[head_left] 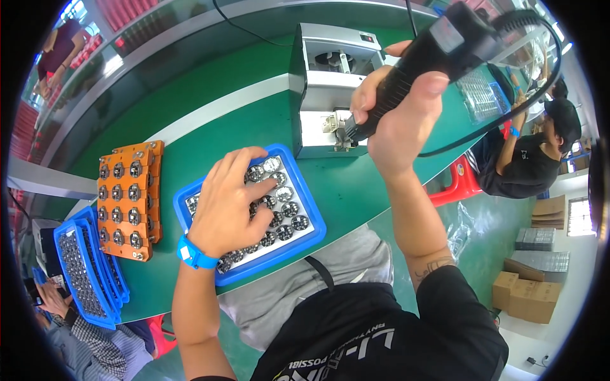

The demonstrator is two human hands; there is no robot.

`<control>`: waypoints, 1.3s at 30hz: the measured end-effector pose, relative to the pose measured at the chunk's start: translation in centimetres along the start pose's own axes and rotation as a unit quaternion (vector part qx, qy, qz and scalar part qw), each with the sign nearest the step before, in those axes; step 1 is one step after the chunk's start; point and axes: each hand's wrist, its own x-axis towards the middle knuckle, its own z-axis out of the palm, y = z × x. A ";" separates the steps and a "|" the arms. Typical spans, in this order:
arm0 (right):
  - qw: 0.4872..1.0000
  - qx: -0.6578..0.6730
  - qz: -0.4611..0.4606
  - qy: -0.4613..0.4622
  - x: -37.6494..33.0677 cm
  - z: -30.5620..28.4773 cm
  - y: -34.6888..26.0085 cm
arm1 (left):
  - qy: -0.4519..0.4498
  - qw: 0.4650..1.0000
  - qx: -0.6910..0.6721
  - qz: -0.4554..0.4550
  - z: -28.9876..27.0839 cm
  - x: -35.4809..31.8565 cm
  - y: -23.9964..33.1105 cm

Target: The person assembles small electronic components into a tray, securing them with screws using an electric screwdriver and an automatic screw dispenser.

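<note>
My right hand [403,130] is wrapped round a black electric screwdriver [416,70], tilted with its tip down at the left. That tip is at the front of a grey screw feeder [337,95]; whether it touches a screw is too small to tell. My left hand [225,203] reaches over a blue tray [316,238], fingers apart and bent down among small round black-and-silver parts [284,193] on a white insert. The fingertips touch or hover just above the parts. Part of the tray is hidden under this hand, and I see nothing held in it.
Left of the tray, stacked orange fixture plates [126,152] carry rows of similar parts. Filled blue trays [117,317] overlap at the table's left end. A black cable [495,117] loops from the screwdriver. Other people sit at both sides. A red stool [459,183] stands at the right.
</note>
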 end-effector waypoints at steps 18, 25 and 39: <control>0.978 0.136 0.112 -0.107 -5.2 6.6 1.5 | 0.007 0.995 -0.087 -0.040 0.3 -0.9 -1.2; 0.978 0.132 0.115 -0.113 -6.1 7.1 2.2 | 0.007 0.996 -0.081 -0.037 0.1 -0.9 -1.1; 0.960 0.214 0.120 -0.134 -7.0 7.3 3.0 | 0.014 0.998 -0.059 -0.020 0.5 -0.8 -1.2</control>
